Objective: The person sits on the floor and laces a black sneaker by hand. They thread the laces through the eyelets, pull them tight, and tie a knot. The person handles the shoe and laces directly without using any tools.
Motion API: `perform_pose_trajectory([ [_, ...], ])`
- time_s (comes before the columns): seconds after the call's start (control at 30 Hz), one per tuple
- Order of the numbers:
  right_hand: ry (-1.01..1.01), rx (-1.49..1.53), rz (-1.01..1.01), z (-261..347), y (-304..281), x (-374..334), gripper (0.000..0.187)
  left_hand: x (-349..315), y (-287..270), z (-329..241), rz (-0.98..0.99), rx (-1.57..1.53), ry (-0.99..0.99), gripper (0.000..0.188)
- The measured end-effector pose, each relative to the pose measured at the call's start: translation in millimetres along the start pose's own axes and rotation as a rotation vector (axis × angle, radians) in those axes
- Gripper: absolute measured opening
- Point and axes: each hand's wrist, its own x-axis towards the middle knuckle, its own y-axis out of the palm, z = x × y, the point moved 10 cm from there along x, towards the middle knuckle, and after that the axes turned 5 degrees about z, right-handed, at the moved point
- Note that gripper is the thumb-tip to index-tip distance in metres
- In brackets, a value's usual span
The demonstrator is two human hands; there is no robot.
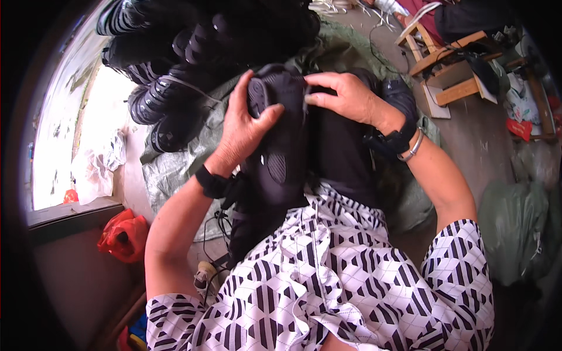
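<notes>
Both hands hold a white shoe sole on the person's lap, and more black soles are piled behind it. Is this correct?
Not quite: the sole is black, not white, as the head view shows. The left hand and the right hand do hold it on the lap, and more black soles are piled behind it.

Shoe sole [280, 146] on the lap; pile of soles [175, 70] behind-left; wooden stool [451, 64] behind-right.

A crumpled red plastic bag [124, 235] lies on the floor at lower left, below a window ledge; a white, wrinkled plastic bag [96, 169] sits just above it by the bright window; a small flat red packet [519, 128] lies at far right near a wooden stool; a bulging grey-green sack [515, 231] stands at right; no screens or signs show.
</notes>
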Motion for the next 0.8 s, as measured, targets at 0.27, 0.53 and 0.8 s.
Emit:
perform_pose_trajectory([
  [0.27, -0.175, -0.269, 0.024, 64.0, 8.0, -80.3, 0.029, -46.3, 18.8, -27.2, -0.023, 0.387, 0.179, 0.1],
  [0.53, 0.023, 0.073, -0.155, 69.7, 22.2, -137.2, 0.01, -48.8, 2.5, -33.8, -0.098, 0.391, 0.174, 0.081],
  [0.8, 0.315, 0.576, 0.037, 75.7, 17.5, -145.9, 0.007, -87.4, 57.3, -132.5, 0.422, 0.054, 0.473, 0.042],
])
